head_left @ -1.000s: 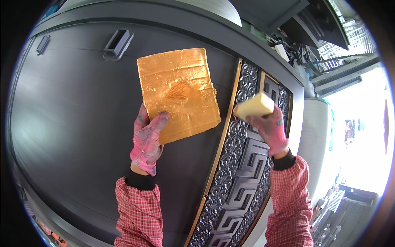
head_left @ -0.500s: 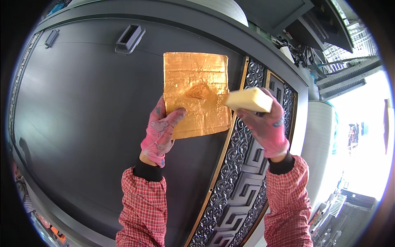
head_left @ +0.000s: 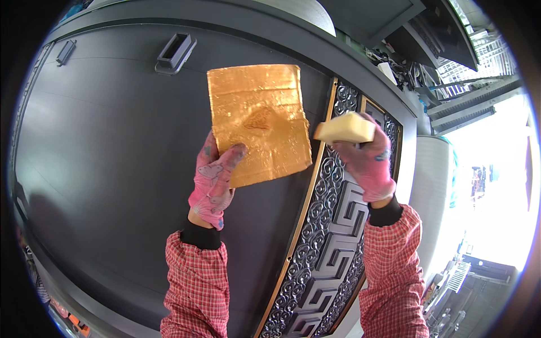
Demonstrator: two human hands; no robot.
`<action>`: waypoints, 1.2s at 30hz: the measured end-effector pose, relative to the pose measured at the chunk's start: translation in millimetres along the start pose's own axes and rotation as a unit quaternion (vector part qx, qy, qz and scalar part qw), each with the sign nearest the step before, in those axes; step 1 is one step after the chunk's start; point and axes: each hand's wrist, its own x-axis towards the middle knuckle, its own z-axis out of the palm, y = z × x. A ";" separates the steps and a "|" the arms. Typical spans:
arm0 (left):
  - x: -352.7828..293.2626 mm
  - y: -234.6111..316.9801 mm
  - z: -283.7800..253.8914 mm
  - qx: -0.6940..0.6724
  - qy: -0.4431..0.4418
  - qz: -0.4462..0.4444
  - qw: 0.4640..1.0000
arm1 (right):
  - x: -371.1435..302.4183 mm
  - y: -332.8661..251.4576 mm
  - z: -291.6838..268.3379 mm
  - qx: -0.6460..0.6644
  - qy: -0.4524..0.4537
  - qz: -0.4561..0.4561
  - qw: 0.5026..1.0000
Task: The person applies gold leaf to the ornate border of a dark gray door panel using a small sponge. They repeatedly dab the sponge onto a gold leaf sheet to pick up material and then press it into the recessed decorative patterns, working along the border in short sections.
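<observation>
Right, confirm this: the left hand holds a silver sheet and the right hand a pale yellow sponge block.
The head view shows a gold sheet, not silver. The left hand does hold it, and the right hand holds the pale yellow sponge block.

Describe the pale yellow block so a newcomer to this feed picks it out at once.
Start at the big dark panel and find the carved strip along its right side. Over the strip's upper part, the gloved right hand grips the pale yellow block. Unlike the thin gold sheet beside it, it is chunky, with an orange-brown left end.
</observation>
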 end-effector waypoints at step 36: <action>3.6 -5.6 -3.2 0.021 0.036 0.010 0.999 | -85.7 61.8 -0.2 -0.066 0.010 -0.038 0.997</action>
